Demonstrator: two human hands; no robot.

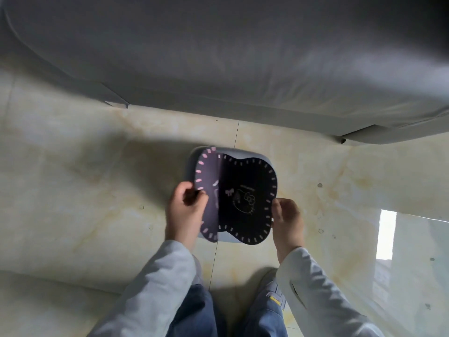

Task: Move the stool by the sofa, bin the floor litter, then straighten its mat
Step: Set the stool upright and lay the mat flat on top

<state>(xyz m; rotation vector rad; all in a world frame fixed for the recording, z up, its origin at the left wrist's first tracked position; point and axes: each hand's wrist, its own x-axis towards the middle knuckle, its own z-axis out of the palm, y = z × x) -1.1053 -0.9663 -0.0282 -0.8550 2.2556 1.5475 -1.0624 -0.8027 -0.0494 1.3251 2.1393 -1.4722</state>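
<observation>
Mat (245,198) edges are pinched in both of the person's hands. The left hand (185,210) is closed on the near-left flap, thumb over and fingers under, and lifts that side so it curls up and over toward the middle. The right hand (288,220) is closed on the right rim, pressing it down against the seat, most likely to anchor the sheet while the other side is flattened or turned. Holding opposite edges this way lets the person square the mat on the seat without it sliding off.

It is a thin, floppy, dark purple-black piece with a lobed, apple-like outline, a ring of pale pink dashes along its border and a faint line-drawn cartoon cat face with a bow near the centre. Its left part is folded; the rest lies flat.

Underneath, the stool (192,161) shows only as a grey rounded rim at the top and left. It stands on the glossy marbled floor tiles (85,190), near the front of the grey sofa (243,57). Judging by this, the straightening step is under way. A few small dark specks remain on the tiles to the right.
</observation>
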